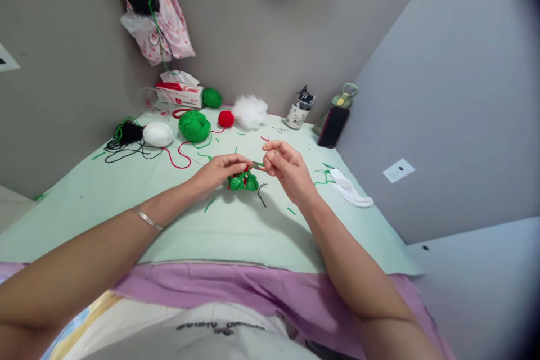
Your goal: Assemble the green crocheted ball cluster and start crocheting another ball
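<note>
My left hand (225,170) is closed on a small green and red crocheted piece (238,181), whose leafy green parts hang below the fingers. My right hand (287,166) is pinched around a thin metallic tool (259,166) that looks like a crochet hook. Its far end reaches the crocheted piece beside the left fingertips; the exact point of contact is too small to make out. A short black strand (262,196) lies on the table just right of the piece.
Behind my hands are a green yarn ball (194,126), red ball (226,118), white ball (158,134), black yarn (130,133), stuffing (250,112) and tissue box (180,94). A jar (298,113), phone (333,127), bottle (343,100) and white cloth (351,190) are rightward.
</note>
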A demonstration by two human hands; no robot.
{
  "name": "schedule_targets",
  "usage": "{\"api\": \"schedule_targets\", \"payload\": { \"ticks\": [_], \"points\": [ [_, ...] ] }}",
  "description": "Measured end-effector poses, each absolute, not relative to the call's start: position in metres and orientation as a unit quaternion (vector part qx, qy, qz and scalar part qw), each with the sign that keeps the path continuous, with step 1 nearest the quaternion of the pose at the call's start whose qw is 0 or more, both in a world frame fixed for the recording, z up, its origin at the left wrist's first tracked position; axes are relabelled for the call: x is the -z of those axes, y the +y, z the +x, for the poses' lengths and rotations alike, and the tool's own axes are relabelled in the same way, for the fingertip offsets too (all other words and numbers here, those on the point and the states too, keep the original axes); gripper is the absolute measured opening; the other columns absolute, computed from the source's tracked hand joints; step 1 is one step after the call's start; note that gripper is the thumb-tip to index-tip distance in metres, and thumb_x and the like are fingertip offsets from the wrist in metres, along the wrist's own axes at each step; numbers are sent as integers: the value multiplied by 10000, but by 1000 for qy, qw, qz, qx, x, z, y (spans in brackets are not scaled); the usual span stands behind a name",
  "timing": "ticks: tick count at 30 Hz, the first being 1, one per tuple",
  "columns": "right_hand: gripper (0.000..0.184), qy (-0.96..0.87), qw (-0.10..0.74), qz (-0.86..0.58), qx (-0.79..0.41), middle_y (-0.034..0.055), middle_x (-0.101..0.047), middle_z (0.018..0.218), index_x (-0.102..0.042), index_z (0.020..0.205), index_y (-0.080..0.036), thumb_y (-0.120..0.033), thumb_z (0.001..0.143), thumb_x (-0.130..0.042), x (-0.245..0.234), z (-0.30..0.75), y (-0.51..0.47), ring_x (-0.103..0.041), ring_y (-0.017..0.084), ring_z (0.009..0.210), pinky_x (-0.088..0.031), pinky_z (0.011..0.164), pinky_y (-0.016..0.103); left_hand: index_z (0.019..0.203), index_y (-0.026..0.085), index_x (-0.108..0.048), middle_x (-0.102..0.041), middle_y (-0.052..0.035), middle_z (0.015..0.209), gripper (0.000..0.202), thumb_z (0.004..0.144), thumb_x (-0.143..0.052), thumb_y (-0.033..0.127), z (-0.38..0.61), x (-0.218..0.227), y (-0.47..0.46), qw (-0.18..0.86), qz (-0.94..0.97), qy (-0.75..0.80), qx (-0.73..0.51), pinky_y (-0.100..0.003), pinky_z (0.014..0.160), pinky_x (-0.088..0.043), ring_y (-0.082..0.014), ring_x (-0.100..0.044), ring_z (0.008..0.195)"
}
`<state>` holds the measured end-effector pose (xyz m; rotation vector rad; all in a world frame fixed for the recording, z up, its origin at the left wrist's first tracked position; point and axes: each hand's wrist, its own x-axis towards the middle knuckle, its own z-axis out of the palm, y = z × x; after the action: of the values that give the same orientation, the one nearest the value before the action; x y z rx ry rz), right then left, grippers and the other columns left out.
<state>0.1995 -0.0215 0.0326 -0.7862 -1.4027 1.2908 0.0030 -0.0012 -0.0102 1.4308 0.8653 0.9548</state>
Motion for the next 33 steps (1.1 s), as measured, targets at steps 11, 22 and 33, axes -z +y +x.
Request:
{"api": "schedule_targets", "payload": {
  "ticks": [11,22,33],
  "points": [
    [108,-739,479,-427,-207,3,-568,755,-746,857,-217,-231,890,-644,-18,198,-23,-494,123,644,-426,637,286,925,182,-666,-705,-13,812,301,735,-833,345,-2,-10,-5,649,481,376,-453,-227,573,-432,-116,-623,633],
    [135,-791,408,-429,-151,-11,-571,712,-728,850,-210,-160,893,-610,-20,195,-29,-508,121,632,-377,618,272,964,194,-660,-707,-5,791,288,778,-817,349,-3,-7,-5,660,482,361,-449,-206,544,-418,-105,-619,629],
    [138,-791,405,-432,-153,-15,-572,712,-706,826,-212,-148,883,-599,-21,194,-30,-499,118,620,-375,619,275,907,192,-664,-699,-1,776,242,785,-803,349,-1,-8,-6,653,494,361,-447,-224,549,-401,-113,-605,635]
  ]
}}
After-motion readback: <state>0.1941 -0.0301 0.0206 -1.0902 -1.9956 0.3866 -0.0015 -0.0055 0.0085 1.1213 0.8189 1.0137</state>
